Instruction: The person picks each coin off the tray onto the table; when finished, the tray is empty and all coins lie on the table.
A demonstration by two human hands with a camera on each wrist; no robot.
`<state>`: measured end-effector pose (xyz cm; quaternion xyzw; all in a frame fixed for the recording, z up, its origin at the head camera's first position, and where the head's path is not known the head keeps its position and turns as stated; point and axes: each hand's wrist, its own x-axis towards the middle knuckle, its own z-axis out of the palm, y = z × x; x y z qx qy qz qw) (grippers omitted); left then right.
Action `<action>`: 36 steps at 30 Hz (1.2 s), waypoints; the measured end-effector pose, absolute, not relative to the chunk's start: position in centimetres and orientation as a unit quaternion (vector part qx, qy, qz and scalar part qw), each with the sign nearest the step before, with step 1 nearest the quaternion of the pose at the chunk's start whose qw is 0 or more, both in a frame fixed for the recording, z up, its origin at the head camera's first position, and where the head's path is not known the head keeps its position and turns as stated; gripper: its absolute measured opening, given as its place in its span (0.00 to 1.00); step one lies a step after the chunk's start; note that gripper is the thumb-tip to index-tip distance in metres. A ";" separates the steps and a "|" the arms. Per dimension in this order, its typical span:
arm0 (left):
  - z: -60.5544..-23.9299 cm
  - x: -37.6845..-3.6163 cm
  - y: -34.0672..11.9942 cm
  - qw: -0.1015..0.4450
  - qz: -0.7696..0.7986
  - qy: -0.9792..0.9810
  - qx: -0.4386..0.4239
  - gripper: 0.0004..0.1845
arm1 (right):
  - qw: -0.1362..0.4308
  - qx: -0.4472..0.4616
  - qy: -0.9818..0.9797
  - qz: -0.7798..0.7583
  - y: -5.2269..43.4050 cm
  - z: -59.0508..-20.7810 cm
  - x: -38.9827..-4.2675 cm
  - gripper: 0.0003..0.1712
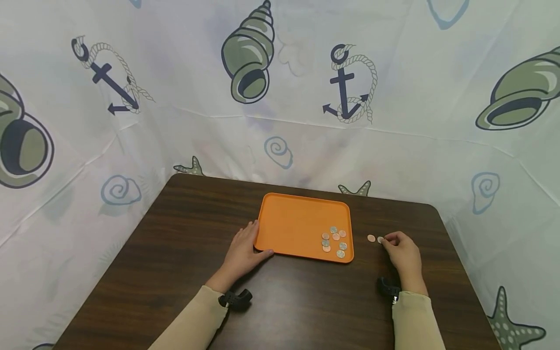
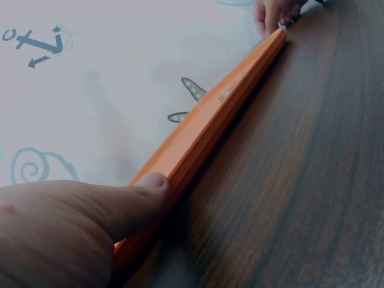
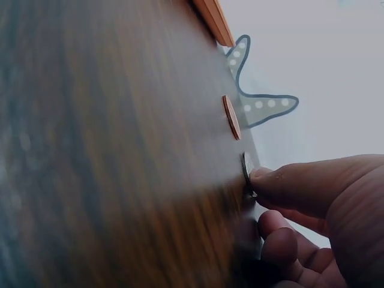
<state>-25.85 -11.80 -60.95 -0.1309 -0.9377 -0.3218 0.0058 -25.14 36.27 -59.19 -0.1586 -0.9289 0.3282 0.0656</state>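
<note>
Your head view is fairly bright and evenly lit, with a soft pale glare on the front of the wood bench (image 1: 302, 299); the coins (image 1: 336, 236) are too small for detail. Your left wrist view is dimmer and hazy, the printed cloth backdrop (image 2: 102, 138) washed out, dark shadow edging the orange tray (image 2: 201, 129). Your right wrist view blurs the wood grain; shade pools beside your right grip (image 3: 342, 195).
</note>
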 end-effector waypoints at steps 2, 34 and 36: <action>-61.0 -25.9 -11.8 0.006 -0.320 -0.938 -0.132 0.58 | 0.067 -0.156 -0.930 0.327 36.3 -59.2 -25.1 0.18; -61.2 -26.1 -11.8 0.012 -0.317 -0.939 -0.134 0.58 | 0.075 -0.131 -0.920 0.361 34.6 -56.5 -25.0 0.16; -61.2 -26.0 -11.9 0.008 -0.319 -0.939 -0.132 0.58 | 0.070 -0.108 -0.920 0.371 33.6 -55.4 -24.8 0.15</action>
